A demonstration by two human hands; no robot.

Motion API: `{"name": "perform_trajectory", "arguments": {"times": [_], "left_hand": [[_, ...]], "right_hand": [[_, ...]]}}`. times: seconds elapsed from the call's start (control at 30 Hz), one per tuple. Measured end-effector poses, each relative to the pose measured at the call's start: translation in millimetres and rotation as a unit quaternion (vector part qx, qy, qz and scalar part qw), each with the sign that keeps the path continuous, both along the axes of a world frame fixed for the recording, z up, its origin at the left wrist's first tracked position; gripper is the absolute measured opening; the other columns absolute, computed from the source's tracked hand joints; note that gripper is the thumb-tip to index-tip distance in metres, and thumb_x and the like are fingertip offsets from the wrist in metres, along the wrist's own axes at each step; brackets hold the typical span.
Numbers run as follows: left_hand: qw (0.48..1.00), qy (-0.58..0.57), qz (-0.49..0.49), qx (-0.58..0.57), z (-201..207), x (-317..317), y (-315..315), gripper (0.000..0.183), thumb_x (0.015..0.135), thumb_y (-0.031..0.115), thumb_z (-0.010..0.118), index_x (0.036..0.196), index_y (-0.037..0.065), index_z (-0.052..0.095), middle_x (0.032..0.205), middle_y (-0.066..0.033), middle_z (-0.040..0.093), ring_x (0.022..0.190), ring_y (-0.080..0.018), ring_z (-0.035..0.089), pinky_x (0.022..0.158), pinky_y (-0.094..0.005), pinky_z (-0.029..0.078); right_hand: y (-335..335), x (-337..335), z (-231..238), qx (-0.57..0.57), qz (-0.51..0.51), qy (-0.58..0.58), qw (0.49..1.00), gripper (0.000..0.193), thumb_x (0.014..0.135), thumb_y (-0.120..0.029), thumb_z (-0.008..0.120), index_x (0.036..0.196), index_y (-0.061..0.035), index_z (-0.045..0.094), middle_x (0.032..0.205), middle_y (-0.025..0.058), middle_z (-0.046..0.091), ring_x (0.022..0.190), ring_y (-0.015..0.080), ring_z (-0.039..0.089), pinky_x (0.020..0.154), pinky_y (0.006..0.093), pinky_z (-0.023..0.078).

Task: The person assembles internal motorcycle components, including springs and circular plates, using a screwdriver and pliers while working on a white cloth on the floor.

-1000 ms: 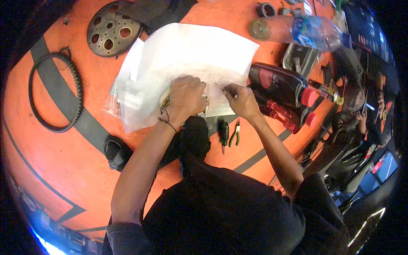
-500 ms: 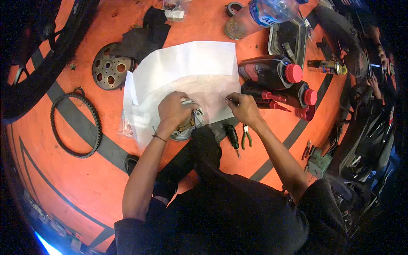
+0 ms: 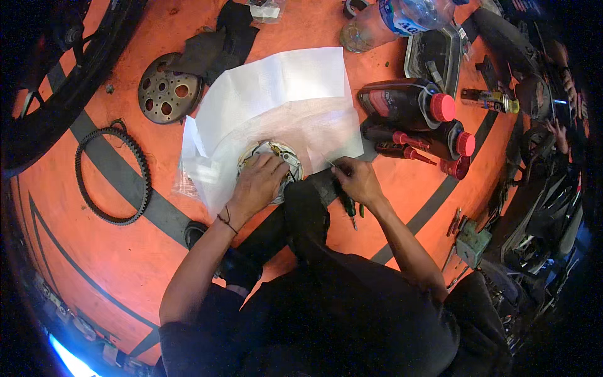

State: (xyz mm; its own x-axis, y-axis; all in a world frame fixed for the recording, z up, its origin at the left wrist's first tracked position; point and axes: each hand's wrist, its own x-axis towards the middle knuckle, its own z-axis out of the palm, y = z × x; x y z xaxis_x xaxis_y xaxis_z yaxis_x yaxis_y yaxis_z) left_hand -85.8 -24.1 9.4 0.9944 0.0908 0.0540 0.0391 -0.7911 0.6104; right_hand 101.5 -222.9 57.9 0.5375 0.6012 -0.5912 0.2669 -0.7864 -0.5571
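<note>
A round metal clutch shoe assembly (image 3: 290, 154) rests on a large white sheet of paper (image 3: 264, 85) in front of me. My left hand (image 3: 259, 182) lies across it with the fingers curled over its middle, hiding much of its face. Just right of the assembly, above the sheet's lower right edge, my right hand (image 3: 358, 179) is closed in a pinch. A thin, pale thing seems to stick out from its fingertips, too small to name. Under that hand a dark-handled screwdriver (image 3: 349, 206) and green-handled pliers (image 3: 361, 210) partly show.
A perforated clutch bell (image 3: 164, 100) lies behind left, beneath a dark cloth (image 3: 217, 47). A toothed drive belt (image 3: 146, 179) sits at left. Dark bottles with red caps (image 3: 402, 103), a spray can (image 3: 490, 100), a metal tray (image 3: 433, 60) and a clear plastic bottle (image 3: 377, 28) stand right and far.
My left hand has shifted from gripping the assembly's upper side to lying over its middle, so its far rim shows. My right hand is lower, now covering part of the pliers and screwdriver.
</note>
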Motion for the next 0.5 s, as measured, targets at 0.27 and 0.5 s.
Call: {"name": "perform_trajectory", "arguments": {"times": [0.27,0.5], "left_hand": [[0.997,0.019,-0.055,0.047,-23,-6,-10,0.034,0.083,0.015,0.061,0.115,0.011,0.068,0.11,-0.0026,0.065,0.109,-0.0238,0.058,0.089,-0.0383,0.049],[0.992,-0.012,-0.095,0.081,-23,-7,-6,0.035,0.083,0.017,0.059,0.116,0.008,0.068,0.107,-0.0041,0.065,0.105,-0.0236,0.057,0.09,-0.0389,0.046]], "right_hand": [[3,-6,7,-0.019,-0.001,0.003,1.0,0.027,0.092,-0.022,0.064,0.108,-0.0017,0.071,0.102,0.0207,0.072,0.096,0.0368,0.071,0.086,0.0429,0.055],[0,-9,9,-0.007,-0.008,-0.007,1.0,0.027,0.092,-0.021,0.065,0.109,0.0002,0.071,0.098,0.0214,0.073,0.089,0.0335,0.072,0.082,0.0408,0.054]]}}
